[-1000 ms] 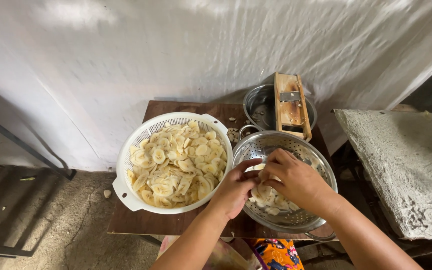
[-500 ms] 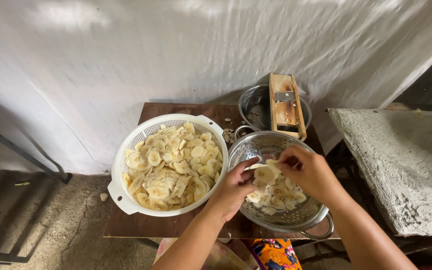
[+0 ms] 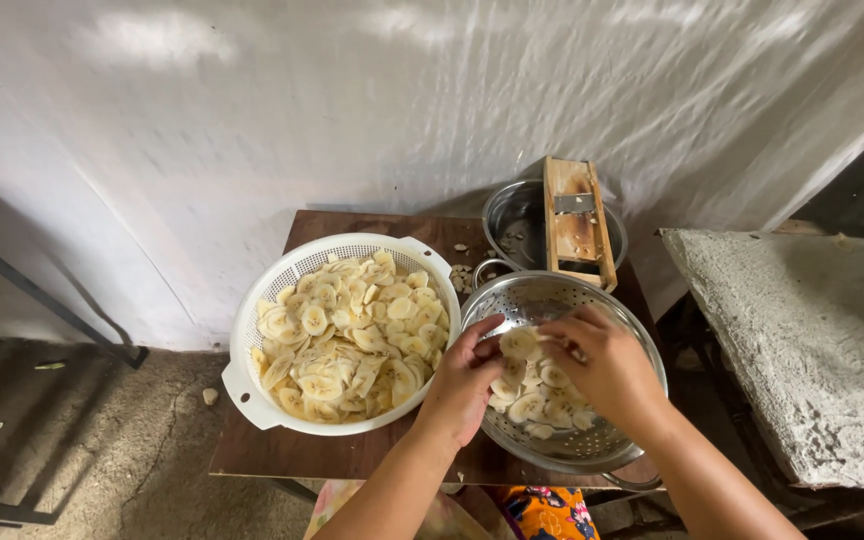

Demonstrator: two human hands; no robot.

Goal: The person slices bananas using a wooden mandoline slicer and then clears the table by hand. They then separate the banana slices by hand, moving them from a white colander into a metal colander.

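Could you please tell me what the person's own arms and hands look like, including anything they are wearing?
Both arms are bare from the bottom edge of the picture up to the wrists, with no sleeves in view. The left hand and the right hand have no gloves, and no rings, watch or bracelets can be made out. Below, between the arms, a bit of bright orange floral cloth shows.

A shiny perforated metal colander (image 3: 592, 300) is seen beside a matt white plastic colander (image 3: 262, 330) filled with pale, moist-looking banana slices (image 3: 347, 335). A worn wooden slicer (image 3: 577, 220) is laid across a dull steel bowl (image 3: 507, 220). The dark wooden table (image 3: 352, 450) is smooth; the grey slab (image 3: 812, 330) is rough.
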